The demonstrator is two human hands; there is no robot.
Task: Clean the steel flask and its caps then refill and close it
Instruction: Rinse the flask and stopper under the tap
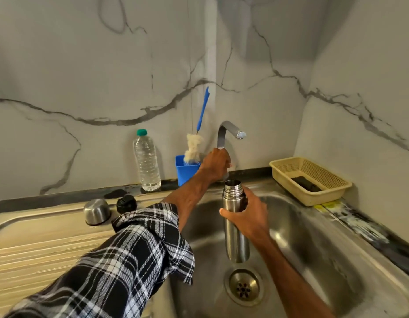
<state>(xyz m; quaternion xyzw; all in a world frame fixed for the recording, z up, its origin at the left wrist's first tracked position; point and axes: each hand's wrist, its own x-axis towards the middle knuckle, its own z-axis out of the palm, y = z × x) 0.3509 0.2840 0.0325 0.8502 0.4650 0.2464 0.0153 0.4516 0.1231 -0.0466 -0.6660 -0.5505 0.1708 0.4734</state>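
In the head view, the right hand (pixel 250 218) sits at the centre of the frame. Its fingers and thumb are wrapped round the upper body of the steel flask (pixel 236 237). The flask is upright with its mouth uncovered, held over the sink (pixel 318 239) bowl and above the drain (pixel 244 286).

Just above the flask's mouth, the left hand (pixel 216 162) reaches out of a plaid sleeve (pixel 130 249). Its fingers are curled round the lower stem of the tap (pixel 231 130), whose spout points toward the right of the frame.

At centre left, on the steel draining board, the steel cap (pixel 97 211) stands mouth down. The black cap (pixel 126 203) is just beside it on the right.

Behind them, against the marble wall, a clear plastic bottle (pixel 146 161) with a green lid stands on the dark tabletop strip. Right of it a blue cup (pixel 186 169) holds a bottle brush (pixel 194 146), bristles down and blue handle leaning on the wall.

At right centre a beige basket (pixel 325 196) holds a dark cloth (pixel 305 183).
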